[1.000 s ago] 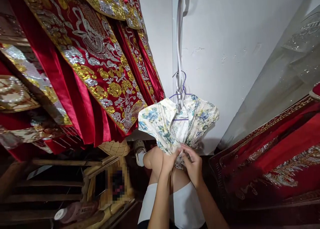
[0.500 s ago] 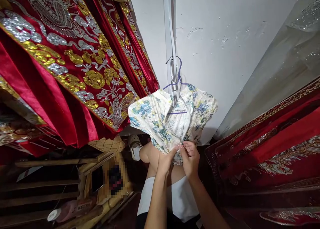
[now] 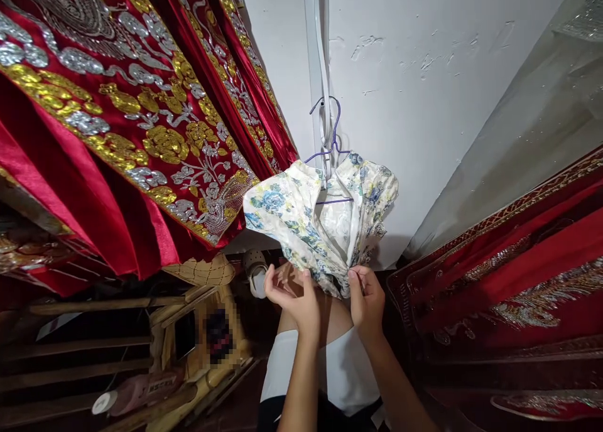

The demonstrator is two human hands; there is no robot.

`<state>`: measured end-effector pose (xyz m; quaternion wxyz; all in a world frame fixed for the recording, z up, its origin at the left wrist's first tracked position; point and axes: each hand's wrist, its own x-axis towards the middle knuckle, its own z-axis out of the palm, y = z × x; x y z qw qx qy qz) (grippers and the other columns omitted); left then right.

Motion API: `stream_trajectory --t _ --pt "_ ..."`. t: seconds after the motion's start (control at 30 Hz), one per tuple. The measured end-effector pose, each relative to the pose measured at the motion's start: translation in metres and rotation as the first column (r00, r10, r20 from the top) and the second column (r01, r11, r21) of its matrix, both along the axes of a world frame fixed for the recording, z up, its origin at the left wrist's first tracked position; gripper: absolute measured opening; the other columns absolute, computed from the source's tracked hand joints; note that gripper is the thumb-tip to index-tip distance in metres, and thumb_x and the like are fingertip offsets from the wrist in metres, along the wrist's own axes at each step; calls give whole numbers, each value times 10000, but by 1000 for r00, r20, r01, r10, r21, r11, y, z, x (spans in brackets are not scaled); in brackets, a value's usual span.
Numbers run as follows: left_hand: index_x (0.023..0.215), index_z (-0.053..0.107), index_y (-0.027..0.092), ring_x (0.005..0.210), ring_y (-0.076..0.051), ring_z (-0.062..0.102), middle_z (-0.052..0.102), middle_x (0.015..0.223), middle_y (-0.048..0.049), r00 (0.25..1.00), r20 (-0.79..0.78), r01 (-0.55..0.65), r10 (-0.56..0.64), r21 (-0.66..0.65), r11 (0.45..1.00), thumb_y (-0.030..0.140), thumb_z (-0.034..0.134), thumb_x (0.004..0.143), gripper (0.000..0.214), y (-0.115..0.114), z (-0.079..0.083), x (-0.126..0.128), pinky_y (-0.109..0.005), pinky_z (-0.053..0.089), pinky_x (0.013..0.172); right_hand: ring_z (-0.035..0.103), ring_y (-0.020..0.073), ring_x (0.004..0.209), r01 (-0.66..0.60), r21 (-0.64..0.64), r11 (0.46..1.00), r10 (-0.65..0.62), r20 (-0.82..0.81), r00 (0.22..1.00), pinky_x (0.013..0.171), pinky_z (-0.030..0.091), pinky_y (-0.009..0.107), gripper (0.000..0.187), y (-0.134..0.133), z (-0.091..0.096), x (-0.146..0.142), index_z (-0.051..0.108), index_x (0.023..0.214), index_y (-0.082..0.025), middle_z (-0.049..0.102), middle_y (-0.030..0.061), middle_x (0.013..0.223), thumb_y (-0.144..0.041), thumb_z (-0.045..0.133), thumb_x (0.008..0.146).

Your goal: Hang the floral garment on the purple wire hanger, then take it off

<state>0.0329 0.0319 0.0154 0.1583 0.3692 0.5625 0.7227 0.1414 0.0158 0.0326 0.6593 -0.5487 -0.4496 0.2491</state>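
A white floral dress (image 3: 301, 221) with blue and yellow flowers hangs on a purple wire hanger (image 3: 330, 143) against the white wall. My right hand (image 3: 366, 297) pinches the lower right front edge of the dress. My left hand (image 3: 292, 291) is just left of the fabric with its fingers spread and its thumb against the dress's lower left edge. The front of the dress gapes between my hands.
Red garments with gold and silver embroidery (image 3: 141, 118) hang close at the left. More red embroidered cloth (image 3: 509, 281) lies at the right. A wooden rack (image 3: 94, 344) and a woven basket (image 3: 202, 272) stand below left. My bare leg and a white shoe (image 3: 257, 275) show beneath the dress.
My hands have drawn apart. The left hand let go of the dress front and opened, and the dress front now gapes. The view shifted slightly upward.
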Motion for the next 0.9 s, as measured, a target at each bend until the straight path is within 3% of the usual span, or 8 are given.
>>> stream_trajectory --t 0.03,0.1,0.2,0.37,0.47,0.57,0.73,0.9 --pt "1395 416 257 1421 -301 425 452 1471 -142 999 -54 -4 6 39 999 387 734 879 620 -1 0 4 -481 328 1212 583 180 668 -10 3 1000 10 -8 1000 627 487 295 285 0 3 1 672 829 -207 634 11 719 -463 621 943" --pt "1264 529 233 1279 -275 547 564 1316 -122 982 -80 176 -174 23 984 380 732 883 456 -4 0 16 -434 414 1135 594 180 669 -39 7 999 39 -25 999 627 495 293 273 -1 6 2 679 818 -200 650 16 721 -446 642 929" --pt "1289 550 224 1128 -236 624 639 1181 -100 883 26 469 -469 -67 880 383 683 925 418 -7 1 35 -365 492 1008 636 199 698 -54 19 998 55 -27 998 660 524 315 237 -2 5 4 703 807 -197 694 34 747 -413 676 901" --pt "1018 673 198 884 -204 643 677 921 -60 858 -42 506 -512 -106 856 370 618 959 190 -11 5 41 -318 510 832 642 203 693 -45 81 996 42 41 998 657 524 326 185 3 -1 10 703 794 -213 699 29 747 -350 660 910" --pt "907 676 195 841 -207 631 664 855 -56 836 -82 535 -543 -99 839 399 615 959 219 -12 10 32 -315 502 798 613 196 655 -63 178 982 29 187 982 633 500 326 158 26 9 18 680 762 -229 674 14 706 -310 663 897" --pt "862 653 193 830 -203 629 653 830 -49 815 -41 573 -579 -98 814 438 638 947 259 -13 12 24 -303 494 788 573 186 607 -132 298 945 17 360 933 596 469 324 178 67 36 30 655 717 -240 641 5 657 -289 660 888" --pt "819 616 193 800 -192 608 627 794 -38 788 -73 601 -611 -122 790 429 625 958 273 -18 6 24 -288 478 753 526 175 631 -125 480 868 -117 442 889 594 432 312 197 144 107 42 617 729 -236 579 5 664 -297 617 916" --pt "833 620 198 791 -199 610 634 807 -52 774 -165 594 -611 -146 791 401 579 991 261 -24 -5 20 -301 483 736 492 153 638 -123 559 820 -165 435 885 619 412 305 160 167 150 44 629 792 -222 586 6 723 -291 626 937"
